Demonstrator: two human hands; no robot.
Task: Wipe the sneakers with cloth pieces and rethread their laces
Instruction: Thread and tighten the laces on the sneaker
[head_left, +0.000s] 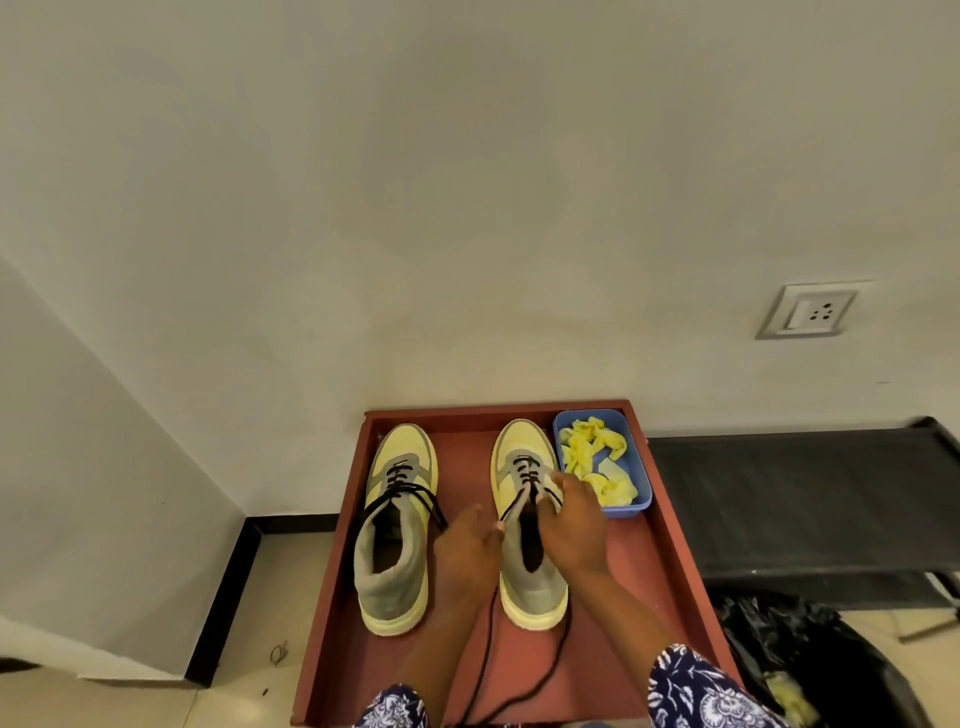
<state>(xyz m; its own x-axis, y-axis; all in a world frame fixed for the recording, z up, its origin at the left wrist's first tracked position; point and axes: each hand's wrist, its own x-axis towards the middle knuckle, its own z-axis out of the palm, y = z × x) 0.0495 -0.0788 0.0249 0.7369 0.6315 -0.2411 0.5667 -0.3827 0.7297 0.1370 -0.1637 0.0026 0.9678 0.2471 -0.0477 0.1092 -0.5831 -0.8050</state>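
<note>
Wall socket, black bench, black bag on floor.

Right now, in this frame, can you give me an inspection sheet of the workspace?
Surface: red tray-like table with a raised rim, against the wall.
Job's things: left sneaker laced; right sneaker laced only in its lower eyelets, black lace trailing toward the person.
Cloth pieces: yellow cloths in a blue tub right of the right sneaker.
Clutter: black bag on the floor, right.
Hands: left hand and right hand at the right sneaker's upper eyelets, each pinching a lace end.
Cables: nothing seen.
Surroundings: wall socket, dark bench, tiled floor.
</note>
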